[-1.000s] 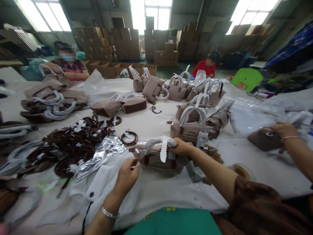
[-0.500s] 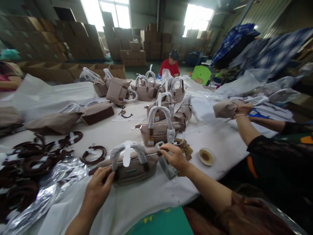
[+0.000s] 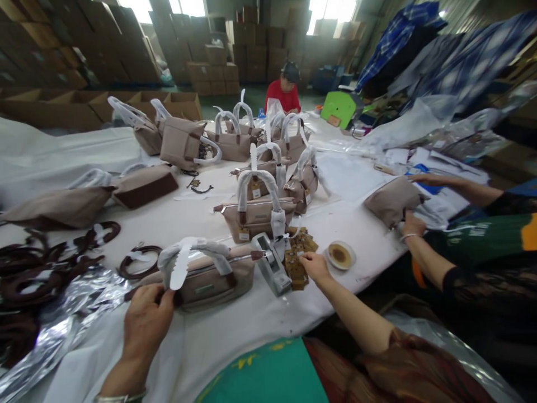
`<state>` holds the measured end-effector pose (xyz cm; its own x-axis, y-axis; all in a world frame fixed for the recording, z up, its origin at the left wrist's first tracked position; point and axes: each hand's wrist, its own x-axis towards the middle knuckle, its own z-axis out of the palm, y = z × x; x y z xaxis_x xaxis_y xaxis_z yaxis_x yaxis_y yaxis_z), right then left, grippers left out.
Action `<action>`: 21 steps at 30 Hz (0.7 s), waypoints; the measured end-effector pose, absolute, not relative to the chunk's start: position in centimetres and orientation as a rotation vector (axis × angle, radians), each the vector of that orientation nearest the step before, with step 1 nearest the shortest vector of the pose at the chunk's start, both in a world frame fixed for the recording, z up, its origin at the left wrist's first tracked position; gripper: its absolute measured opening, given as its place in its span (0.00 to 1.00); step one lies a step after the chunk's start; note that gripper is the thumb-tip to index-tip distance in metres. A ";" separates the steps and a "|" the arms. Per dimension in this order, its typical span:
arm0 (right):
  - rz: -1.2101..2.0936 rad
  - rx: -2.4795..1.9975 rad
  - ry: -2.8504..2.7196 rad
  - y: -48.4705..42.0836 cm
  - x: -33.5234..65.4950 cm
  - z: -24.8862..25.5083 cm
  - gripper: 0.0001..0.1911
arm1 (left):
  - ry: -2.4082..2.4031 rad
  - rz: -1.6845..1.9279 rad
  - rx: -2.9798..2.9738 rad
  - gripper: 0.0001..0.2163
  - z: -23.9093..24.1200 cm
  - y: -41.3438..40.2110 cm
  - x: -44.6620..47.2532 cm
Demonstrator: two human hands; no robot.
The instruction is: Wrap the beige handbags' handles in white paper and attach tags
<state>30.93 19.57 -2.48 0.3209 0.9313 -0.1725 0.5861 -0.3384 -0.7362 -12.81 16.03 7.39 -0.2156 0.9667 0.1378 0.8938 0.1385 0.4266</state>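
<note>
A taupe handbag [image 3: 220, 282] with wrapped handles and a dark brown handle base lies in front of me. My left hand [image 3: 149, 319] pinches it at the lower left end of its near handle, beside a white paper strip [image 3: 181, 268]. To the right of the bag, the fingertips of my right hand [image 3: 318, 267] are drawn together at the edge of a pile of brown hang tags [image 3: 297, 263]. Whether a tag is between them is too small to tell. A grey tape-dispenser-like device [image 3: 271, 266] stands between bag and tags.
Beyond it stand several similar handbags [image 3: 262, 215]. Coiled brown straps [image 3: 138, 262] lie left, near crinkled silver foil [image 3: 90, 305]. A small dish [image 3: 340, 256] sits near the table's right edge. At right, a co-worker's hands [image 3: 414, 225] handle a taupe bag [image 3: 392, 201].
My right hand has let go of the bag's right end and moved right to the hang tags. My left hand stays on the bag. The co-worker's bag is lower and turned.
</note>
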 end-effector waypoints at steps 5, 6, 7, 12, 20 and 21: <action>0.747 -2.076 -1.372 20.4 31.7 -2.5 0.13 | 2.378 0.554 1.696 0.14 7.1 15.0 -12.5; 0.727 -2.098 -1.365 20.5 32.2 -2.4 0.13 | 2.407 0.536 1.667 0.14 7.1 14.7 -12.4; 0.708 -2.125 -1.351 20.6 32.8 -2.4 0.13 | 2.425 0.518 1.643 0.14 7.0 14.5 -12.3; 0.680 -2.246 -1.251 20.1 35.1 -2.4 0.13 | 2.422 0.448 1.560 0.16 7.3 14.1 -12.3; 0.776 -2.258 -1.173 19.8 33.9 -3.8 0.15 | 2.391 0.400 1.540 0.17 7.2 14.3 -12.7; 0.781 -2.258 -1.167 20.0 33.8 -4.0 0.15 | 2.389 0.403 1.542 0.17 7.2 14.2 -12.8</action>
